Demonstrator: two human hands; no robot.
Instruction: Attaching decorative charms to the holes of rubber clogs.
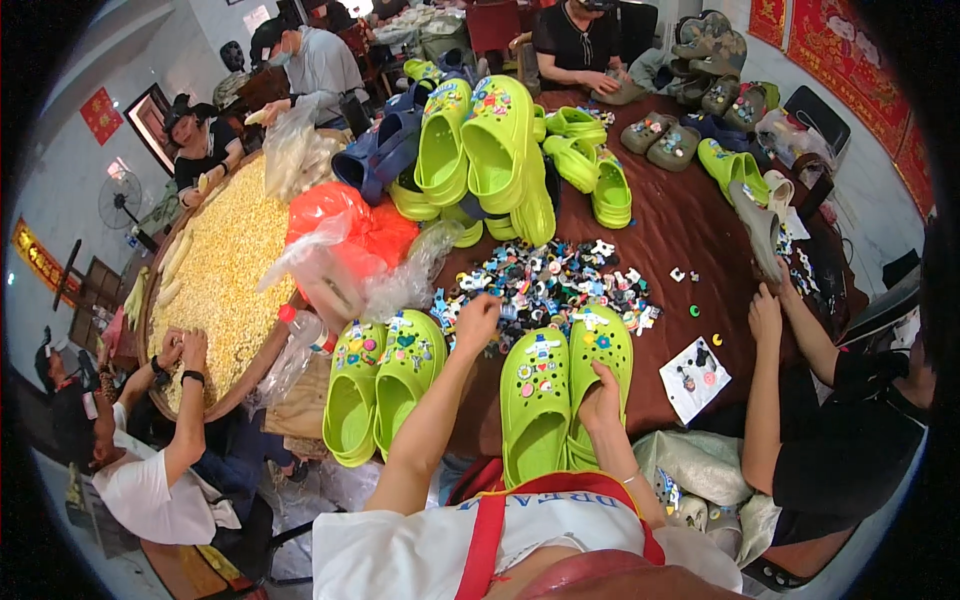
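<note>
In front of me stands a pair of lime-green clogs, dotted with colourful shoe charms: a left clog (537, 400) and a right clog (603, 345). My right hand (600, 402) grips the right clog at its opening, thumb uppermost, with some fingers hidden inside. My left hand (478, 322) is at the near left edge of a heap of small multicoloured shoe charms (560, 280). Its fingers are curled together, and whatever lies between them is hidden. Left of my left forearm sits another decorated lime-green pair of clogs (385, 385).
Behind the charms rises a stack of green and navy clogs (497, 140). A white charm card (694, 380) lies right, near a co-worker's hand (766, 312). Left are a red plastic bag (350, 235), a bottle (305, 328) and a round tray of corn kernels (215, 395), with people around.
</note>
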